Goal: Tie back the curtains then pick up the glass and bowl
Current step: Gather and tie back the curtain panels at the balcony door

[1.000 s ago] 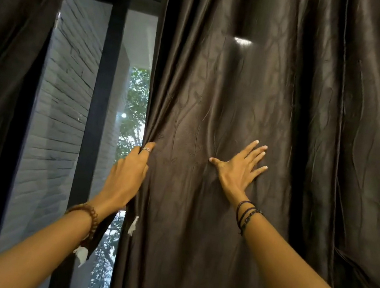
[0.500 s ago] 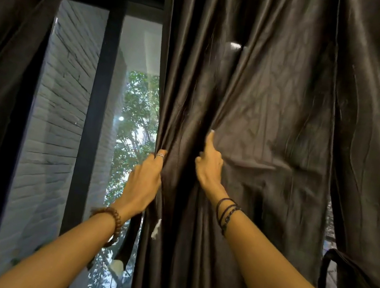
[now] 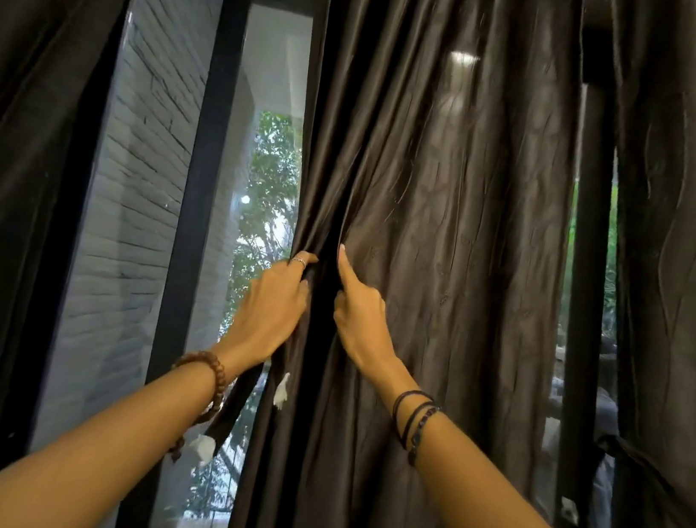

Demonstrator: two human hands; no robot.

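Note:
A dark brown curtain [image 3: 440,232] hangs in the middle of the view, bunched into vertical folds. My left hand [image 3: 273,302] grips its left edge at mid height. A dark strip with white ends [image 3: 227,412] dangles below that hand. My right hand [image 3: 357,310] grips a fold just to the right, its fingers tucked into the cloth and the thumb pointing up. The two hands sit close together with a narrow dark fold between them. No glass or bowl is in view.
Another dark curtain [image 3: 24,106] hangs at the far left and a third [image 3: 694,267] at the far right, with a tie band [image 3: 623,454] at its edge. A black-framed window [image 3: 201,198] shows a grey brick wall and green trees outside.
My right hand went from lying flat on the cloth to gathering a fold and moving left toward my left hand. The curtain has bunched up, uncovering window on its right side.

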